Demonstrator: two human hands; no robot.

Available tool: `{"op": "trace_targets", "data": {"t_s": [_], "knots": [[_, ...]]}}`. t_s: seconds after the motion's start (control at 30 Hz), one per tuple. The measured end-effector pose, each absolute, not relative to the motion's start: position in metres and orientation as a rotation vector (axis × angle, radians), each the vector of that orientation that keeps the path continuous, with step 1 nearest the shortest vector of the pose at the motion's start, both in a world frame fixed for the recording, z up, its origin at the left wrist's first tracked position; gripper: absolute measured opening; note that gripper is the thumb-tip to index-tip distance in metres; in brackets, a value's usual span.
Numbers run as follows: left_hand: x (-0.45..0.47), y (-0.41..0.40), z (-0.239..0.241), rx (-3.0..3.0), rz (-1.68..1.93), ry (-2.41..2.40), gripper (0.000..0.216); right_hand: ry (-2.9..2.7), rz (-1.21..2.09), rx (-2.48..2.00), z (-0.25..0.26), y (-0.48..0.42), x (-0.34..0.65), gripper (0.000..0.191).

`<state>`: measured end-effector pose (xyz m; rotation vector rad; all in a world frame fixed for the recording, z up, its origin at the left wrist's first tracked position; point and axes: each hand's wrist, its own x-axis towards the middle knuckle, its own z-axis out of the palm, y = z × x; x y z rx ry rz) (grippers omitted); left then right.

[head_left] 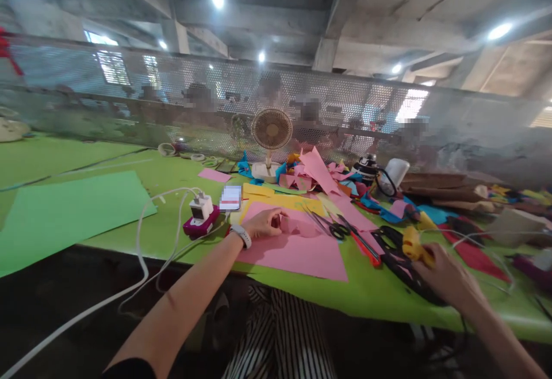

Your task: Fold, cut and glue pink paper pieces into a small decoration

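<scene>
**Right hand grasping the yellow object, left hand curled on pink paper**

Right hand (440, 270): fingers wrapped on a yellow object (411, 244), at the right of the green tabletop (366, 298). I can't identify what it is from here. It sits right at a black looped item (394, 261); I can't confirm whether the two touch.

Left hand (261, 225): over the upper left part of the pink sheet (297, 258), fingers curled, thumb side toward the right. I can't make out whether anything is pinched in it. White watch (241, 235) on that wrist.

Pink sheet lies flat at the near table edge, in front of the striped trousers (276, 333). Yellow paper (259, 191) is just beyond it.

Between the hands I have black-handled scissors (339, 231), blades pointing away and to the left, and just right of them a red-and-black tool (364, 247), lying diagonally.

Left of the left hand: phone (230, 198), screen blurred out; white charger (200, 208) on a purple block (199, 228), white cable running off toward me. Large green sheet (77, 212) further left.

Far side: desk fan (271, 129) upright near the mesh partition (215, 74), paper scraps (319, 169) heaped beside it, mostly pink and blue. Red piece (474, 255) lies flat near the right hand.
</scene>
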<state>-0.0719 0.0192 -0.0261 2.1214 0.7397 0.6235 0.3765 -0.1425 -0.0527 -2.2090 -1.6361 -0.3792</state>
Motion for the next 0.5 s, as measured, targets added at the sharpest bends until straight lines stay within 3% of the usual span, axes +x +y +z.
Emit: {"op": "trace_targets", "data": {"t_s": [0.1,0.27,0.5], "knots": [[-0.072,0.018,-0.026,2.173,0.617,0.764,0.051,-1.644,-0.294,-1.95,-0.042,-0.144,0.358,0.043],[-0.072,0.017,-0.026,2.246,0.606,0.797,0.048,-1.923,0.101,-1.51,-0.018,-0.12,0.287,0.029],[-0.072,0.016,-0.025,2.293,0.564,0.85,0.048,-2.224,0.18,-1.116,-0.012,-0.071,0.193,0.023]]}}
